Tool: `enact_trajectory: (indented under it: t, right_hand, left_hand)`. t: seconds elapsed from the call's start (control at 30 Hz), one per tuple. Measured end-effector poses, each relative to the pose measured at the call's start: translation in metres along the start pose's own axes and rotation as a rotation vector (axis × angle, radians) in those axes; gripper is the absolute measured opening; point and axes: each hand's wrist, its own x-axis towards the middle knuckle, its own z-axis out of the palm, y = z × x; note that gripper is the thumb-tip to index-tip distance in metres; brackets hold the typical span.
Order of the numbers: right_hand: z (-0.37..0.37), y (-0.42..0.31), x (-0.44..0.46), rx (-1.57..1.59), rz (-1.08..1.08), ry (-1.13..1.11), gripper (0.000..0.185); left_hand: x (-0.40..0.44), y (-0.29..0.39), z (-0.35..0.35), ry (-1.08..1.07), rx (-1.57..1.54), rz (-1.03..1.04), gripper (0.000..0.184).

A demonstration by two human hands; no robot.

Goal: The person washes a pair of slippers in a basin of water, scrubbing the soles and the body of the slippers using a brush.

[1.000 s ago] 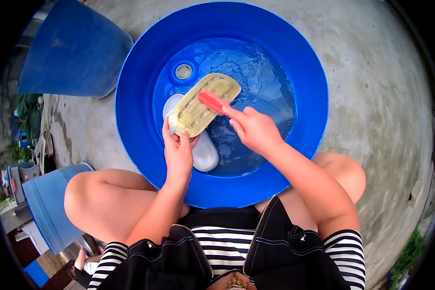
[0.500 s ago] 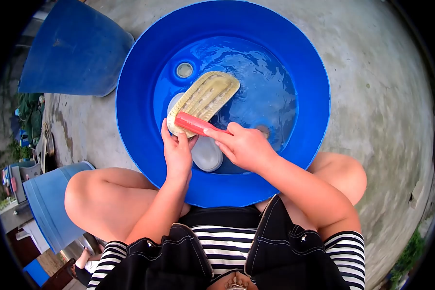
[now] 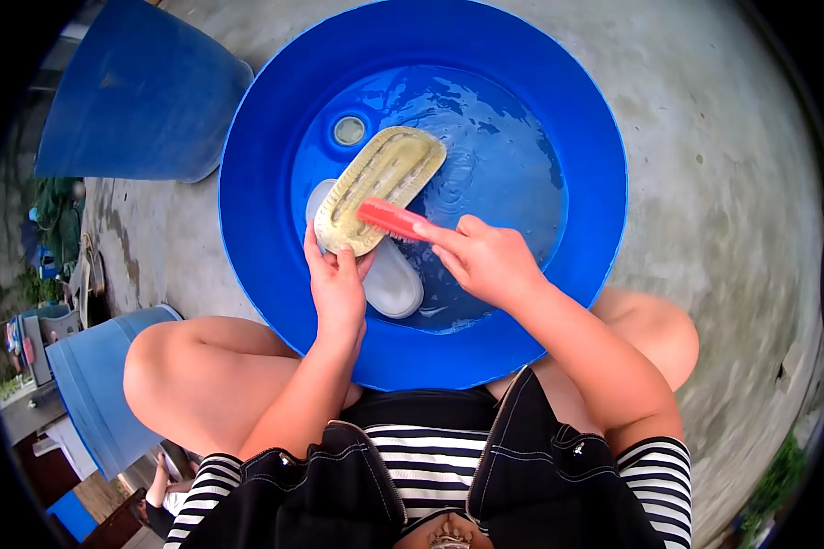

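1. On grey concrete ground (image 3: 687, 183): round blue plastic tub (image 3: 597, 156), before the person (image 3: 430, 462).
2. In the tub: water (image 3: 499, 192); white oblong piece (image 3: 394, 285), partly beneath yellowish oblong ridged piece (image 3: 394, 169).
3. Left of the tub: tapered blue plastic bucket (image 3: 137, 101), farther forward; round light-blue plastic bucket (image 3: 110, 393), nearer.

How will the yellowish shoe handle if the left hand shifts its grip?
The yellowish shoe will probably hold its shape: it juts out from the left hand with no visible sag. It may be slippery, being wet-looking and held above water. It could tip, since the hand grips only its near end while the red brush is at its sole.
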Motion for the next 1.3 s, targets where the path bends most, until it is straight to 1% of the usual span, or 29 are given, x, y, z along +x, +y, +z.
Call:
enact_trajectory:
  t: [0.03,0.07,0.1,0.17,0.23,0.3,0.37,0.4,0.43,0.5,0.57,0.6,0.63,0.7,0.77,0.83,0.87,0.93,0.97,1.03,1.07,1.1,1.13,1.2,1.23,1.27,1.3]
  right_hand:
    - [-0.002,0.011,0.006,-0.082,0.056,0.045,0.035]
    - [-0.007,0.019,0.012,-0.171,0.190,-0.018,0.033]
    - [-0.010,0.022,0.013,-0.184,0.198,-0.025,0.032]
    - [-0.009,0.014,0.007,-0.150,0.085,-0.011,0.032]
    - [-0.004,-0.018,-0.004,0.097,-0.107,-0.042,0.033]
    - [0.000,-0.017,-0.004,0.099,-0.101,-0.061,0.035]
    - [0.006,0.012,0.005,-0.042,-0.005,0.075,0.033]
    - [0.000,0.022,0.011,-0.156,0.105,-0.002,0.032]
    - [-0.001,0.028,0.014,-0.194,0.168,0.003,0.032]
    - [-0.001,0.020,0.012,-0.213,0.144,-0.031,0.034]
    - [0.003,-0.003,0.004,-0.116,0.015,0.037,0.035]
    - [0.002,-0.016,0.000,-0.016,-0.037,0.005,0.035]
    - [0.000,-0.027,-0.004,0.050,-0.080,-0.073,0.036]
    - [0.011,-0.017,-0.004,0.035,-0.090,-0.012,0.036]
    - [0.014,0.017,0.004,-0.107,-0.035,0.097,0.036]
    - [0.004,0.049,0.015,-0.316,0.270,-0.050,0.032]
    - [-0.001,0.069,0.016,-0.421,0.406,-0.108,0.034]
    - [-0.012,0.087,0.021,-0.388,0.602,0.010,0.041]
    - [-0.012,0.091,0.024,-0.369,0.708,0.073,0.042]
    - [-0.011,0.095,0.027,-0.344,0.847,0.009,0.045]
    - [0.001,0.107,0.024,-0.226,0.792,-0.090,0.046]
    - [0.001,0.104,0.027,-0.107,0.737,-0.186,0.047]
    - [0.005,0.098,0.028,0.120,0.716,-0.146,0.045]
    - [0.009,0.068,0.028,0.515,0.511,-0.040,0.039]
    - [0.007,0.044,0.030,0.589,0.379,-0.025,0.039]
    - [0.004,0.024,0.028,0.471,0.205,-0.042,0.039]
    - [0.000,0.003,0.025,0.419,0.128,-0.100,0.040]
  left_hand:
    - [0.001,0.000,0.001,-0.006,-0.002,0.002,0.060]
    - [0.001,0.000,-0.001,-0.034,0.010,0.025,0.060]
    - [0.001,0.000,-0.004,-0.060,0.023,0.050,0.059]
    - [0.003,-0.001,-0.004,-0.049,-0.010,0.059,0.059]
    - [0.003,-0.001,-0.003,-0.033,-0.044,0.057,0.059]
    - [0.002,0.001,-0.005,-0.020,0.022,0.022,0.059]
    - [0.004,0.001,-0.005,-0.024,0.001,0.018,0.059]
    - [0.004,0.001,-0.005,-0.044,0.010,0.024,0.059]
    - [0.003,0.001,-0.006,-0.060,0.019,0.029,0.059]
    - [0.002,0.000,-0.006,-0.055,0.017,0.055,0.059]
    - [0.002,0.000,-0.004,-0.043,0.018,0.079,0.059]
    - [0.004,0.001,-0.005,-0.025,-0.011,0.039,0.059]
    - [0.005,0.001,-0.008,-0.008,-0.037,-0.004,0.059]
    - [0.003,0.002,-0.010,0.000,-0.014,-0.011,0.058]
    - [0.005,0.002,-0.008,-0.001,-0.033,-0.034,0.058]
    - [0.004,0.003,-0.008,-0.037,-0.063,-0.007,0.058]
    - [0.003,0.004,-0.008,-0.067,-0.088,0.022,0.059]
    - [0.003,0.007,-0.008,-0.069,-0.093,0.017,0.060]
    - [0.004,0.007,-0.008,-0.071,-0.101,0.010,0.060]
    - [0.004,0.004,-0.008,-0.060,-0.089,0.009,0.060]
    - [0.005,0.001,-0.009,-0.057,-0.068,0.007,0.060]
    - [0.006,0.000,-0.009,-0.057,-0.067,0.007,0.060]
    - [0.007,-0.001,-0.011,-0.060,-0.068,0.008,0.060]
    - [0.008,0.000,-0.010,-0.058,-0.067,0.012,0.059]
    - [0.007,0.001,-0.009,-0.044,-0.057,0.011,0.059]
    - [0.006,0.002,-0.008,-0.031,-0.046,0.009,0.059]
    - [0.005,0.003,-0.009,-0.029,-0.045,0.006,0.059]
